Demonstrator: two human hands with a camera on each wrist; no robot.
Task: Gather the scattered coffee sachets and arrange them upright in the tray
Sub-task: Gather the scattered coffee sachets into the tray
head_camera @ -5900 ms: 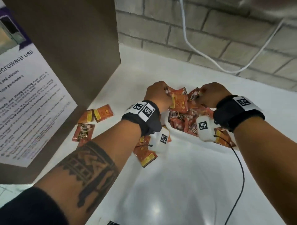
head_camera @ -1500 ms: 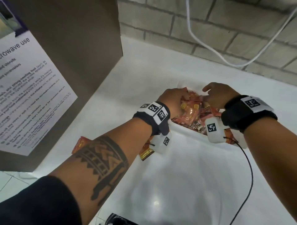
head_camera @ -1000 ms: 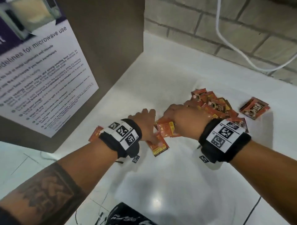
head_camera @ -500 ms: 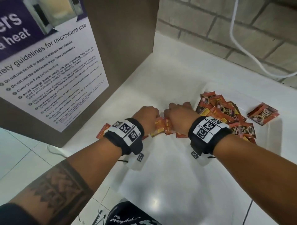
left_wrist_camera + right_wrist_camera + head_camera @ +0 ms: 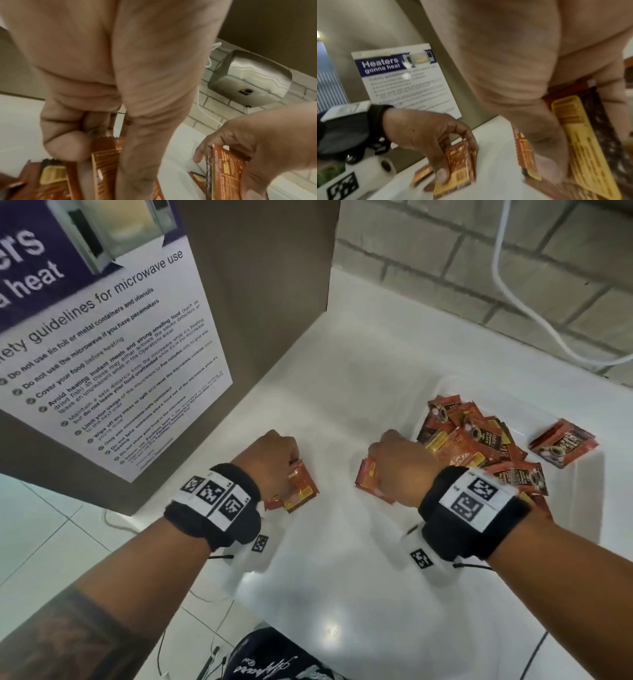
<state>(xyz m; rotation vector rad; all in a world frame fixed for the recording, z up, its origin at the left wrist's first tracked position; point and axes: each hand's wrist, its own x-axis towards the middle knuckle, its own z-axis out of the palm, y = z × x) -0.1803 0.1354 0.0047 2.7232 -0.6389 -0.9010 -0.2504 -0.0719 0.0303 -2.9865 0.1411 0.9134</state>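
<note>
Left hand (image 5: 274, 463) pinches sachets (image 5: 301, 486) at frame centre; right hand (image 5: 404, 470) grips another sachet (image 5: 368, 477) beside the tray (image 5: 582, 491).

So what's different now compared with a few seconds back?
Both hands left the tray and came to the counter's near left. The left hand now grips sachets there; the right hand grips another sachet. The tray's pile remains jumbled.
</note>
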